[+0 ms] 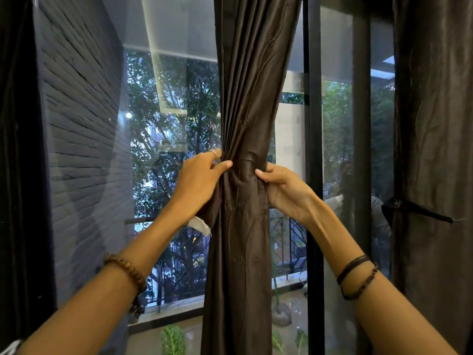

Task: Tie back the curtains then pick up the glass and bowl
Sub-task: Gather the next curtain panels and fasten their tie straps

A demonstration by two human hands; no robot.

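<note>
A dark brown curtain (245,98) hangs gathered into a narrow bundle in front of the window. A band of the same cloth (247,172) wraps round its waist. My left hand (202,180) grips the bundle's left side with the thumb pressed on the front. My right hand (284,190) pinches the band's edge on the right side. A white tag (201,225) pokes out under my left wrist. A second brown curtain (432,149) hangs at the right, bound by a dark tie (414,210). No glass or bowl is in view.
A large glass pane (169,149) fills the middle, with a black frame post (313,149) just right of the gathered curtain. Dark cloth (18,149) hangs at the far left. Green plants (172,340) show low beyond the glass.
</note>
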